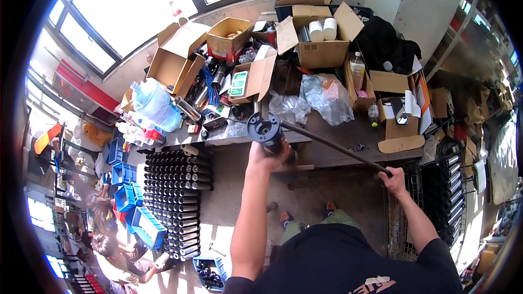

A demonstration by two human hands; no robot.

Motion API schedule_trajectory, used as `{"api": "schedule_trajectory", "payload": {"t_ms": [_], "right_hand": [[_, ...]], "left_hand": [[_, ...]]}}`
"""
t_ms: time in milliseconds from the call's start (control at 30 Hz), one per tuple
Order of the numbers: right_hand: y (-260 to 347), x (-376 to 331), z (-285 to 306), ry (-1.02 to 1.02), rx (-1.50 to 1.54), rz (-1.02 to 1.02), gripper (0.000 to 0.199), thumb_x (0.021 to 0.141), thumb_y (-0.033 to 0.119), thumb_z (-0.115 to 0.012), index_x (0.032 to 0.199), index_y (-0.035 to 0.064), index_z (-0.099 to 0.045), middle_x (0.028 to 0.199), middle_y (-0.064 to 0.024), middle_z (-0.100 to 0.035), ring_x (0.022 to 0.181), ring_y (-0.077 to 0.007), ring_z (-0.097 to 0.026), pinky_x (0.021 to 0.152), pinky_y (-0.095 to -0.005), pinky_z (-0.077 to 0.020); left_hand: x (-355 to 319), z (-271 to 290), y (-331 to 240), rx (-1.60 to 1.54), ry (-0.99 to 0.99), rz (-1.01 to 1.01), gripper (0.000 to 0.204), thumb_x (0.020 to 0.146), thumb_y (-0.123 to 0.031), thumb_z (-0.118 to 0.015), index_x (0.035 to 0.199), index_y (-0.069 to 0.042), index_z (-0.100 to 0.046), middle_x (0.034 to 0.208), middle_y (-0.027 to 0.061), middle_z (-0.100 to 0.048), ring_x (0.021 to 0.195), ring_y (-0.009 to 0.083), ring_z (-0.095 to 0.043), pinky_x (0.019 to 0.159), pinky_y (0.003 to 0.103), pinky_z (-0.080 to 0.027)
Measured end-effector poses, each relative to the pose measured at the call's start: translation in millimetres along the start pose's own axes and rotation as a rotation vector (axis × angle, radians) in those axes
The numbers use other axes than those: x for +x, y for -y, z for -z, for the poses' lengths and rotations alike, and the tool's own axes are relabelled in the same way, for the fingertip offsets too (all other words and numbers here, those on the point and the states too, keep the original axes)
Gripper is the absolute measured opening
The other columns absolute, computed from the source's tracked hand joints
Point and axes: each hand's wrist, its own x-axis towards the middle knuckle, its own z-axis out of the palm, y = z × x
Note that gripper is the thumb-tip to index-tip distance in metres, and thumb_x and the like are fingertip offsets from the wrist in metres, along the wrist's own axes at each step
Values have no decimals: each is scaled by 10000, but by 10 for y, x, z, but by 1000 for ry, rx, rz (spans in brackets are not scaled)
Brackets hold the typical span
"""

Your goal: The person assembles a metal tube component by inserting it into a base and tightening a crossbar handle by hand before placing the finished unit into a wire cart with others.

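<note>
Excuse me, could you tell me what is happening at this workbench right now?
A person stands at a cluttered workbench, holding a long dark rod with both hands. The left hand grips the thick, round flanged end, raised toward the camera; the right hand holds the thin far end. Open cardboard boxes and plastic bags crowd the bench. Stacked dark cylinders lie on the floor to the left, near blue bins, where another person crouches.

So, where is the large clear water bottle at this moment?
In the head view, the water bottle lies on the left end of the workbench, beside an open cardboard box.
</note>
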Motion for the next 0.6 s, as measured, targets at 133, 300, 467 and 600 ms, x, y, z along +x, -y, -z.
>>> {"api": "schedule_trajectory", "payload": {"t_ms": [133,300,467,600], "right_hand": [[62,592,413,-14,-70,147,397,815,344,-779,636,29,-617,562,-178,-556,516,-369,-580,486,-399,-424],[1034,1026,664,-54,-347,160,481,773,455,-803,611,46,-608,596,-185,-588,545,-352,-616,509,-417,-463],[1257,572,82,-32,-170,234,501,776,468,-794,612,49,-575,600,-203,-561,566,-399,-601,519,-445,-464],[68,1175,683,-208,-370,280,379,822,311,-780,639,39,-589,622,-201,-541,590,-404,-586,500,-441,-409]], "left_hand": [[390,9,-31,143,107,-187,609,800,-371,-756,1119,58,-465,1099,264,-424,985,369,-530,714,400,-640],[411,-77,277,190,176,-254,534,828,-397,-745,1092,30,-562,1139,244,-497,1053,381,-534,858,495,-619],[182,-27,133,113,60,-60,271,964,-345,-564,1037,-111,-679,1069,88,-696,983,268,-644,825,444,-556],[125,74,429,-34,165,-278,346,842,-266,-731,1018,9,-617,1064,209,-571,966,322,-589,827,445,-572]]}}
